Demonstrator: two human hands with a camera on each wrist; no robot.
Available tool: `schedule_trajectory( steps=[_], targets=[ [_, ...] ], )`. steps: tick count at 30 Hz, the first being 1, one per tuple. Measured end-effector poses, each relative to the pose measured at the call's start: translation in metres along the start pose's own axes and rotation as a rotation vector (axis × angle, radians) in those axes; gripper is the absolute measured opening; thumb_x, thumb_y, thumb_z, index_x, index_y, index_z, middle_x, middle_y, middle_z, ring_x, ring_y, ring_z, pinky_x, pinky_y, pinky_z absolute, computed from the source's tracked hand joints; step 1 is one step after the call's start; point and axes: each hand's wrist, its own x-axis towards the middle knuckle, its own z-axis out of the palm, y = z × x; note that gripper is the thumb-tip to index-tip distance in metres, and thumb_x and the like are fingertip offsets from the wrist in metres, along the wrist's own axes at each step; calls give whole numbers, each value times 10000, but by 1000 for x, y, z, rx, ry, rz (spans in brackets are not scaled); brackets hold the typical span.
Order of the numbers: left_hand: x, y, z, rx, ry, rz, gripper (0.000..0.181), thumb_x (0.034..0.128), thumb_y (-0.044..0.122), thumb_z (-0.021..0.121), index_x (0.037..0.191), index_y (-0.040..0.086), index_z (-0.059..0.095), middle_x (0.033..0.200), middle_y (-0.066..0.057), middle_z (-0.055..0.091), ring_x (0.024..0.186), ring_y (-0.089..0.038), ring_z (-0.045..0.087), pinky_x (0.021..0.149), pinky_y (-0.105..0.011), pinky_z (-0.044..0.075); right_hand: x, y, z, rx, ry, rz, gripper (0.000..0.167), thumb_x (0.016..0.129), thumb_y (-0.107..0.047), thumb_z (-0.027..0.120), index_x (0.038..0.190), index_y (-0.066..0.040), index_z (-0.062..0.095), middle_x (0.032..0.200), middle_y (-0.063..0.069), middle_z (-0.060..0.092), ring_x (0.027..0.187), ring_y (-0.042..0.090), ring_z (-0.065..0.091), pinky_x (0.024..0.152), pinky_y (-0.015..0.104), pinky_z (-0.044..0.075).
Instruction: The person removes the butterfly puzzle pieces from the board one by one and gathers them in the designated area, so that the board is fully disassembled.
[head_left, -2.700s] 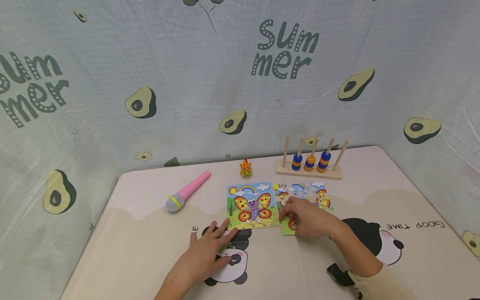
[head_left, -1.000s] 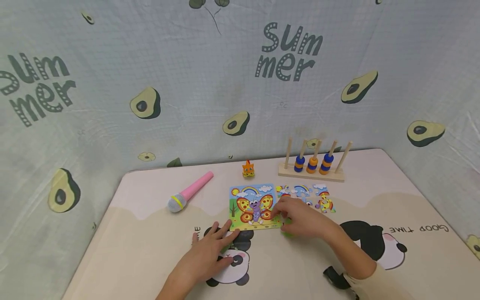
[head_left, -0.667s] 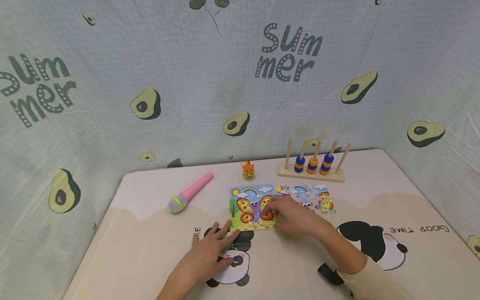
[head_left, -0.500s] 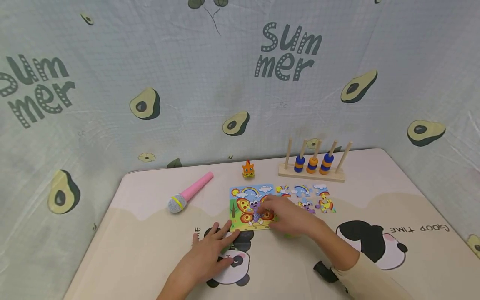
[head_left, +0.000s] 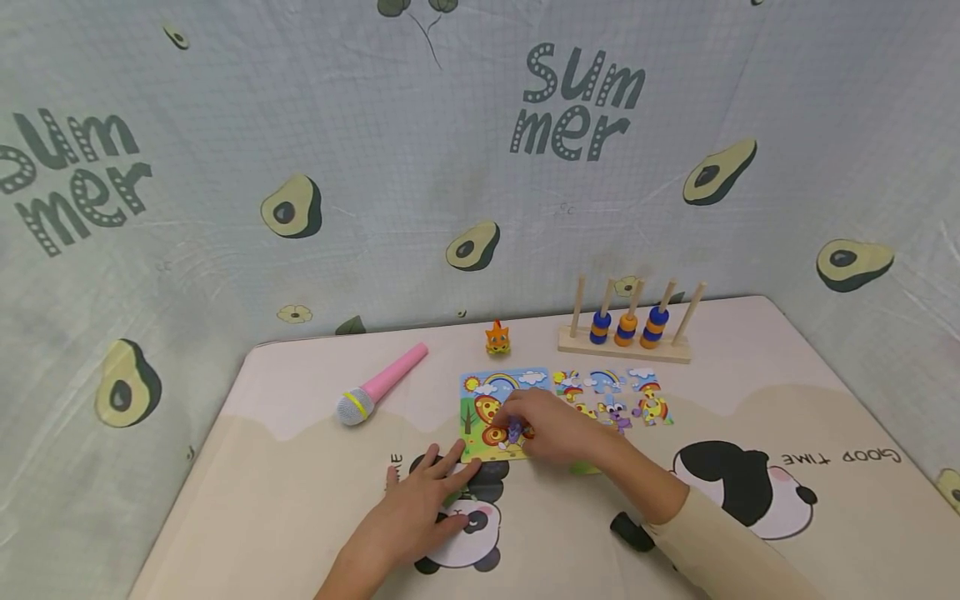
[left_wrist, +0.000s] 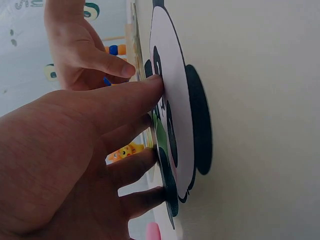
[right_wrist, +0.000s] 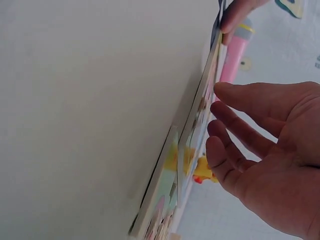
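My left hand (head_left: pixel 411 517) lies with fingers spread on the tablecloth, its fingertips at the lower left corner of the butterfly jigsaw puzzle board (head_left: pixel 470 425). Over the right half of that board is my right hand (head_left: pixel 551 425), hiding part of the butterfly. In the right wrist view the right hand's fingers (right_wrist: pixel 225 170) are loosely bent beside the board, with nothing visible between them. To the right of the board lie several loose puzzle pieces (head_left: pixel 652 407). A green-edged piece (head_left: pixel 585 469) shows partly beneath the right forearm.
A pink toy microphone (head_left: pixel 390 375) lies left of the board. Behind stand a small orange toy figure (head_left: pixel 497 340) and a wooden peg stand (head_left: pixel 626 346) with blue and orange rings. A patterned cloth wall (head_left: pixel 390 167) borders the table's back.
My right hand has moved left from the loose pieces across the butterfly board, uncovering more of those pieces. The left hand stays in place.
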Motion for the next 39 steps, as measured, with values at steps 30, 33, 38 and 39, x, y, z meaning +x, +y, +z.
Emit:
schedule_trajectory(
  steps=[30,33,38,39],
  targets=[
    [0,2,-1,7,-4,-7,658,928,404,764,1536,296,536,1691,-37,370,1555,-471,287,1026,-922,167,8,-9,6,-21,-46,47,632,751,230,630,1198,-193,775,1236,19,632,1179,226,540,1098,473,479],
    [0,2,-1,7,-5,-7,660,927,406,764,1536,299,535,1692,-33,369,1556,-469,286,1024,-924,166,8,-9,6,-29,-49,44,624,756,231,627,1183,-197,780,1221,14,627,1171,221,536,1086,466,486],
    [0,2,-1,8,-6,-8,664,925,411,765,1537,302,532,1692,-36,369,1556,-469,286,1023,-925,166,9,-10,7,-47,-54,45,616,760,229,640,1171,-207,786,1209,15,623,1153,213,532,1054,448,498],
    [0,2,-1,9,-5,-8,664,925,411,764,1538,301,532,1691,-37,371,1555,-470,288,1022,-925,167,9,-11,6,-55,-56,44,616,759,227,646,1170,-210,787,1210,17,624,1150,213,533,1049,446,501]
  ],
)
